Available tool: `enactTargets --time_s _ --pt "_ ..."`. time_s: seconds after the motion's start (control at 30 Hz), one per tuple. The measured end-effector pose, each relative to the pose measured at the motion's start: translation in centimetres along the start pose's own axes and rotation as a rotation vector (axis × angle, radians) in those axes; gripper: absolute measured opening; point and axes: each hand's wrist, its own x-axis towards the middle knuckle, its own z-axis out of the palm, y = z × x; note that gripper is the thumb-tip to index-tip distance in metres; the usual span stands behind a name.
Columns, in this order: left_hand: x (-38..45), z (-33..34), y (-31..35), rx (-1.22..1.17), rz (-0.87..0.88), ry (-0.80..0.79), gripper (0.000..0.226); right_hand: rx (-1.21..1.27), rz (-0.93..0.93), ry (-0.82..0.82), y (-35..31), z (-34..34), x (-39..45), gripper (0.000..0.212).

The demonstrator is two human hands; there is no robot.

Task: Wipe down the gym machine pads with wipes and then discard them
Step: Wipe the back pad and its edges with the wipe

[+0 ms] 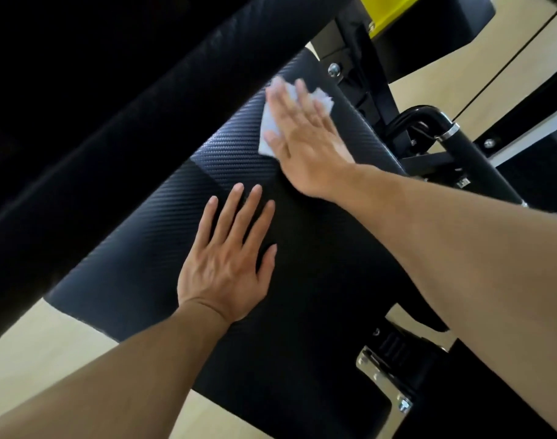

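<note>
Right hand (305, 137) flat, fingers straight, presses white wipe (267, 128) on black textured pad (318, 264). Left hand (229, 261) flat on same pad, nearer. Black frame tube (429, 117), bolt (334, 69) just beyond right hand. No readable writing.

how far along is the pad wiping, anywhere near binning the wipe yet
Mid-wipe. The right hand presses a white wipe flat on the far end of the black textured pad, while the left hand rests flat on the near part. How much is already clean can't be told. Discarding is left: the wipe is on the pad, no bin in view.
</note>
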Motion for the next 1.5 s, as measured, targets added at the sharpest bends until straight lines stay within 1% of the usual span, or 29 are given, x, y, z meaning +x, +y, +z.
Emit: enactTargets --time_s 0.07,0.1,0.13,0.23,0.33,0.47,0.53,0.57,0.6,0.63,0.7,0.73,0.77,0.8,0.83,0.93,1.0,1.07,1.1,1.13,1.17,1.23,1.27,1.3,1.33,1.37,1.4,1.5 --pt "0.0 0.0 0.0 -0.009 0.006 0.005 0.062 -0.069 -0.196 -0.03 -0.1 0.4 -2.6 0.059" --pt "0.0 0.0 -0.1 -0.016 0.008 0.009 0.061 -0.086 -0.233 -0.034 0.4 0.5 -4.2 0.059" --pt "-0.1 0.0 -0.1 -0.025 0.008 0.016 0.061 -0.086 -0.222 -0.033 1.3 0.5 -5.6 0.058" --pt "-0.2 0.1 -0.2 -0.059 0.011 0.049 0.061 -0.047 -0.06 -0.025 3.5 0.1 -7.9 0.059" --pt "-0.2 0.3 -0.2 -0.086 0.014 0.081 0.065 -0.051 0.03 0.0 3.9 0.2 -7.4 0.059" --pt "-0.3 0.4 -0.2 -0.099 0.005 0.137 0.071 0.02 0.234 0.061 2.1 -0.3 -2.1 0.063" --pt "-0.3 0.4 -0.1 -0.097 -0.026 0.169 0.075 0.021 0.288 0.071 0.1 -0.6 1.1 0.064" --pt "-0.3 0.3 -0.1 -0.097 -0.047 0.18 0.078 -0.01 0.256 0.063 -1.2 -0.3 1.9 0.064" --pt "-0.4 0.3 -0.1 -0.098 -0.07 0.187 0.08 -0.056 0.172 0.052 -2.5 0.2 1.9 0.064" --pt "-0.4 0.2 0.0 -0.098 -0.092 0.194 0.082 -0.103 0.043 0.034 -3.6 0.8 1.1 0.063" --pt "-0.6 0.0 0.0 -0.098 -0.126 0.193 0.084 -0.141 -0.228 -0.031 -4.5 1.6 -3.0 0.063" --pt "-0.6 -0.1 -0.1 -0.101 -0.137 0.186 0.083 -0.147 -0.328 -0.061 -4.1 1.9 -5.3 0.062" --pt "-0.7 -0.2 -0.1 -0.104 -0.146 0.181 0.083 -0.143 -0.373 -0.083 -3.3 1.8 -7.3 0.062" --pt "-0.7 -0.2 -0.1 -0.106 -0.153 0.179 0.082 -0.139 -0.354 -0.096 -2.1 1.6 -8.5 0.061" --pt "-0.7 -0.3 -0.1 -0.107 -0.158 0.181 0.082 -0.133 -0.278 -0.097 -0.7 1.3 -9.1 0.06" --pt "-0.6 -0.2 0.0 -0.104 -0.149 0.199 0.08 -0.075 0.063 -0.056 2.1 0.1 -7.8 0.062" --pt "-0.6 -0.1 0.0 -0.095 -0.133 0.205 0.08 -0.017 0.217 0.007 2.3 -0.5 -4.8 0.063" --pt "-0.6 0.0 0.1 -0.098 -0.126 0.21 0.082 0.013 0.352 0.063 0.8 -0.6 -0.5 0.064" --pt "-0.6 0.0 0.1 -0.098 -0.135 0.21 0.083 0.014 0.38 0.068 -0.5 -0.5 1.5 0.065" --pt "-0.5 -0.1 0.1 -0.098 -0.155 0.203 0.085 -0.025 0.341 0.052 -2.2 -0.2 2.8 0.065" --pt "-0.5 -0.1 0.1 -0.1 -0.181 0.191 0.087 -0.081 0.226 0.038 -3.9 0.4 3.2 0.064" --pt "-0.5 -0.3 0.2 -0.113 -0.228 0.161 0.091 -0.18 -0.181 -0.014 -6.1 1.8 0.5 0.063" --pt "-0.4 -0.3 0.2 -0.116 -0.235 0.144 0.092 -0.199 -0.335 -0.045 -6.2 2.1 -1.9 0.063" --pt "-0.5 -0.3 0.1 -0.111 -0.236 0.125 0.094 -0.19 -0.426 -0.072 -5.5 2.2 -4.3 0.062" --pt "-0.6 -0.4 0.1 -0.104 -0.234 0.112 0.094 -0.172 -0.454 -0.098 -4.3 1.9 -6.3 0.061" --pt "-0.6 -0.3 0.1 -0.098 -0.227 0.107 0.093 -0.164 -0.418 -0.111 -2.9 1.6 -7.6 0.06" --pt "-0.6 -0.2 0.1 -0.093 -0.218 0.107 0.092 -0.157 -0.339 -0.115 -1.3 1.1 -8.0 0.059" --pt "-0.4 -0.1 0.0 -0.095 -0.184 0.119 0.089 -0.108 0.008 -0.038 1.0 -0.4 -4.2 0.06"
